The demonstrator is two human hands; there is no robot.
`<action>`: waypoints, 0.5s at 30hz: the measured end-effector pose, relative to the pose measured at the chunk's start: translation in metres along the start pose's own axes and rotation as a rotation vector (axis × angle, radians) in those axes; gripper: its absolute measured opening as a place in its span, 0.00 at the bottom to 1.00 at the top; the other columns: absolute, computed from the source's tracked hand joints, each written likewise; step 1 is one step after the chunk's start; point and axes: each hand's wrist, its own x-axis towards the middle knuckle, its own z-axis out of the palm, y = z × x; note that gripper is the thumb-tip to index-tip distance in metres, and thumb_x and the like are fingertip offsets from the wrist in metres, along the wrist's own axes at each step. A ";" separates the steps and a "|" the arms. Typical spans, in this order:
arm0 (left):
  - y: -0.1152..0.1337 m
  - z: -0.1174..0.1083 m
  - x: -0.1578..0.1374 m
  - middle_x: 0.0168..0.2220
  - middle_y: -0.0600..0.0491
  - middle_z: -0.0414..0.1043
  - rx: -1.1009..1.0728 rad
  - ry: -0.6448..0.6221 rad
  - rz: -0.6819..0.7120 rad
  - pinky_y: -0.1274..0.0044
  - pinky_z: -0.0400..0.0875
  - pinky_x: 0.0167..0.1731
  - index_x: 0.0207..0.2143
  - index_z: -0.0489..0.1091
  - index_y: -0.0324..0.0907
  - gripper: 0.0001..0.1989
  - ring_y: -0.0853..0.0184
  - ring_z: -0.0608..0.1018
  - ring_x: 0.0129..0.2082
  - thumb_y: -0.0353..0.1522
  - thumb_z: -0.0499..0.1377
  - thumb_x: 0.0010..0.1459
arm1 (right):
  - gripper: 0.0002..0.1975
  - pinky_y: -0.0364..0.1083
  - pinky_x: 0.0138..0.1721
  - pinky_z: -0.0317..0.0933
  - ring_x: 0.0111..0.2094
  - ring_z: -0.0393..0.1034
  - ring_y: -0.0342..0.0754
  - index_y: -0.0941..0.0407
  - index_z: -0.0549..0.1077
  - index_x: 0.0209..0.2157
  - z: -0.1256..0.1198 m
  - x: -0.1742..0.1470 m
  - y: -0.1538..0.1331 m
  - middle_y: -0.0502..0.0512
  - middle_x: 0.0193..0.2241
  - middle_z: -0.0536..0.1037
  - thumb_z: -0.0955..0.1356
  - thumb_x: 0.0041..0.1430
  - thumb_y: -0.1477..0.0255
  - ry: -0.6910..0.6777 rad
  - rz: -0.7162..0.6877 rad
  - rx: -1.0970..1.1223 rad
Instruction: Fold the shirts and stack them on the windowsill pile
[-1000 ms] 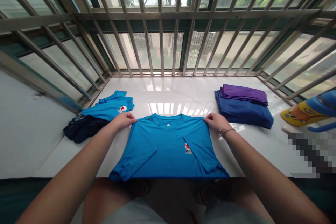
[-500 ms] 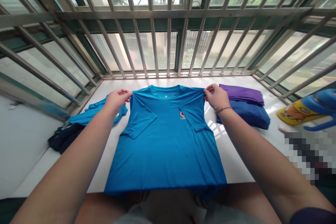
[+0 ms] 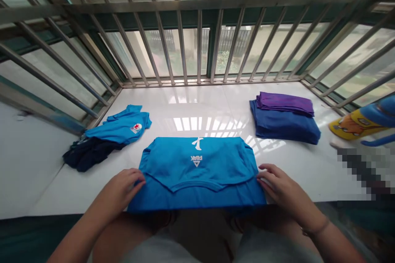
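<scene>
A blue T-shirt [image 3: 197, 195] lies at the front edge of the white surface, its upper part folded down towards me. The neckline curves across the front, and a white PEAK logo and a white mark show upside down on the folded part. At the left edge of the shirt, my left hand [image 3: 131, 183] has its fingers and thumb closed on the fabric. My right hand [image 3: 276, 183] pinches the opposite edge loosely, with one finger lifted off. Some fingertips are hard to make out against the cloth.
To the left lies a light-blue shirt [image 3: 123, 123] with dark clothing [image 3: 92, 152] beside it. Folded purple cloth [image 3: 285, 103] rests on folded navy cloth [image 3: 285, 127] at right. A yellow and blue bottle [image 3: 354, 125] lies far right. Metal bars [image 3: 199, 45] rise behind the surface.
Both hands have come down towards me from the shirt's shoulders. The upper part of the T-shirt is now folded over the lower part, with its back print showing.
</scene>
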 end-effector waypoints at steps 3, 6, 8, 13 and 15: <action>0.017 -0.007 0.011 0.42 0.51 0.85 0.008 0.071 -0.079 0.74 0.78 0.39 0.39 0.83 0.51 0.18 0.58 0.84 0.41 0.50 0.59 0.69 | 0.13 0.54 0.50 0.75 0.49 0.79 0.57 0.49 0.79 0.46 -0.007 0.011 -0.004 0.61 0.52 0.79 0.63 0.77 0.61 0.059 0.055 -0.050; 0.024 -0.012 0.043 0.41 0.50 0.84 0.024 0.122 -0.159 0.75 0.75 0.33 0.40 0.82 0.48 0.20 0.59 0.83 0.39 0.50 0.57 0.68 | 0.13 0.53 0.49 0.73 0.47 0.79 0.57 0.51 0.78 0.46 -0.012 0.041 -0.008 0.61 0.47 0.80 0.63 0.76 0.61 0.111 0.106 -0.074; 0.021 -0.011 0.074 0.41 0.49 0.84 0.051 0.133 -0.171 0.73 0.75 0.37 0.41 0.81 0.46 0.21 0.58 0.83 0.40 0.49 0.54 0.69 | 0.14 0.52 0.50 0.71 0.48 0.79 0.57 0.53 0.77 0.46 -0.012 0.067 -0.010 0.61 0.47 0.80 0.64 0.76 0.61 0.128 0.140 -0.078; 0.000 0.000 0.155 0.50 0.41 0.83 0.141 0.064 -0.076 0.65 0.75 0.54 0.47 0.81 0.42 0.21 0.51 0.82 0.52 0.45 0.55 0.66 | 0.14 0.50 0.56 0.66 0.53 0.77 0.58 0.57 0.78 0.50 -0.002 0.135 -0.022 0.64 0.50 0.81 0.66 0.76 0.64 0.033 0.211 -0.144; -0.008 0.002 0.178 0.49 0.41 0.83 0.167 -0.043 -0.036 0.65 0.75 0.54 0.47 0.81 0.41 0.21 0.50 0.82 0.51 0.45 0.61 0.61 | 0.15 0.49 0.54 0.66 0.54 0.76 0.57 0.58 0.78 0.54 0.003 0.156 -0.027 0.65 0.52 0.81 0.68 0.75 0.64 -0.057 0.249 -0.183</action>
